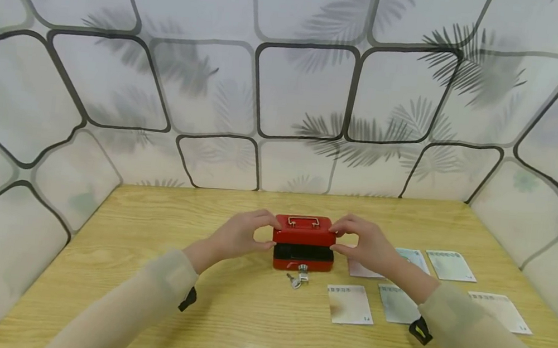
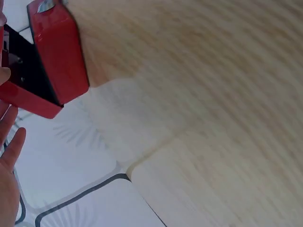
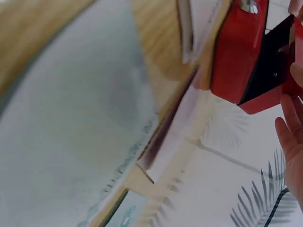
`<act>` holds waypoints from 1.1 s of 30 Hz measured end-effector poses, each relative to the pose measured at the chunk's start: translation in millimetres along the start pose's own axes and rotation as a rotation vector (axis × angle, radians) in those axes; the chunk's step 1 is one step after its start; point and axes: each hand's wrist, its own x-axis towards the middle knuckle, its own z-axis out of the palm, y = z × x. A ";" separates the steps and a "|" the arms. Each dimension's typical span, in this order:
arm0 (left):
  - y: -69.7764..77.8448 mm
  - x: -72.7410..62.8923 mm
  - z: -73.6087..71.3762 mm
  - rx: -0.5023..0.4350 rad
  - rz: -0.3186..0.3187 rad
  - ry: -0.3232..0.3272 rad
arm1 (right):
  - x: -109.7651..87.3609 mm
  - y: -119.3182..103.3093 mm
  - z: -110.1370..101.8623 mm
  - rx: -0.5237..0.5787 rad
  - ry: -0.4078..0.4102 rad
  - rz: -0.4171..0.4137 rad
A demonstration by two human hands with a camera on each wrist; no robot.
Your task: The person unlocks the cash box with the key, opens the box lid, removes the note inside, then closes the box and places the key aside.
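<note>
A small red cash box [image 1: 318,266] stands on the wooden table with its lid [image 1: 304,237] partly raised, showing a black inside. A metal handle folds across the lid's top. My left hand [image 1: 240,234] holds the lid's left front corner, fingers above and thumb below. At the opposite corner my right hand [image 1: 372,253] grips the lid the same way. In the left wrist view the box's red side [image 2: 59,56] shows beside the fingers; the right wrist view shows its other side [image 3: 236,61]. Keys [image 1: 295,281] lie at the lock in front of the box.
Several stacks of printed paper notes lie right of the box, among them a near stack [image 1: 349,305], a far one [image 1: 450,265] and a rightmost one [image 1: 500,312]. Some sit under or beside my right forearm. A patterned cloth wall [image 1: 300,167] rises behind the table.
</note>
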 end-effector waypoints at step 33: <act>7.7 -9.3 20.7 0.296 0.239 -0.055 | -10.4 -12.2 19.0 -0.321 -0.135 -0.015</act>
